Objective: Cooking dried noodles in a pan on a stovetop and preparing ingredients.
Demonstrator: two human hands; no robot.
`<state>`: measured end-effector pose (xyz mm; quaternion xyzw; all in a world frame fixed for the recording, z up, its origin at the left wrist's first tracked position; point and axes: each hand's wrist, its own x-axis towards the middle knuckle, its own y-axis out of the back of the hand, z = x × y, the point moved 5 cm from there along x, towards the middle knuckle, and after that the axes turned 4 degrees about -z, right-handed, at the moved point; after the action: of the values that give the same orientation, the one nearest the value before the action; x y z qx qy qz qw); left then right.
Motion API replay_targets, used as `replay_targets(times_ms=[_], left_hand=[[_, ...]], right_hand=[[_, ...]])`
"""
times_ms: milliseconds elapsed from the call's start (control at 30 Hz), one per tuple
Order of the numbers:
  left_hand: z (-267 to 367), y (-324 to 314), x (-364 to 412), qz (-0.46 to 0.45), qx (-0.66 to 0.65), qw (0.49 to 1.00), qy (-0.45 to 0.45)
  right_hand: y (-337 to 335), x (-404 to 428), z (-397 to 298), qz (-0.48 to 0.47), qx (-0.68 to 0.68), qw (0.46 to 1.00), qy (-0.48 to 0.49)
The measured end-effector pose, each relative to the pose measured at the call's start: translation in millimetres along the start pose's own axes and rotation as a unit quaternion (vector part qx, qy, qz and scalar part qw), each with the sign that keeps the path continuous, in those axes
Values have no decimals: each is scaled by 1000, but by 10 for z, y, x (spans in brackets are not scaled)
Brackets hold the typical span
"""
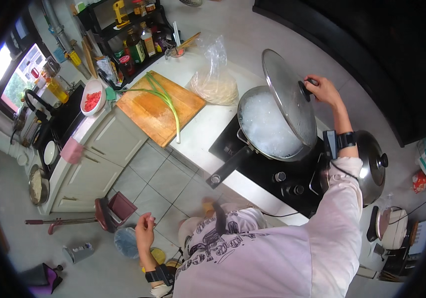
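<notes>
My right hand (pixel 323 89) grips the black knob of a glass lid (pixel 287 93) with a metal rim. The lid is tilted steeply over the right side of a deep long-handled pan (pixel 248 143). White foam (pixel 265 124) covers the liquid in the pan, which stands on a black gas cooktop (pixel 263 173). Its black handle (pixel 231 165) points towards the counter's front edge. My left hand (pixel 146 229) hangs low beside my body over the floor, fingers loosely bent, holding nothing.
A wooden cutting board (pixel 138 108) carries green onions (pixel 164 95). Beside it stands a plastic bag of pale food (pixel 215 87). A large lidded pot (pixel 369 175) is under my right forearm. A white bowl (pixel 101 102) holds chopped red pieces. A dustpan (pixel 121 208) and bin (pixel 125 242) stand on the floor.
</notes>
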<state>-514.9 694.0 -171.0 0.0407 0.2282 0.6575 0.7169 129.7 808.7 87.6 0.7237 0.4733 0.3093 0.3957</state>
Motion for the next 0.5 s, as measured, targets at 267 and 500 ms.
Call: replay_targets(times_ms=[267,500], left_hand=[[-280,198,354,-9,88,996,-28],[-384,799,526,-14,103,994,-34]], right_hand=[[-313,-57,-84,-44,-115,992,-1],[-407,-297,-482,20,-238,971,6]])
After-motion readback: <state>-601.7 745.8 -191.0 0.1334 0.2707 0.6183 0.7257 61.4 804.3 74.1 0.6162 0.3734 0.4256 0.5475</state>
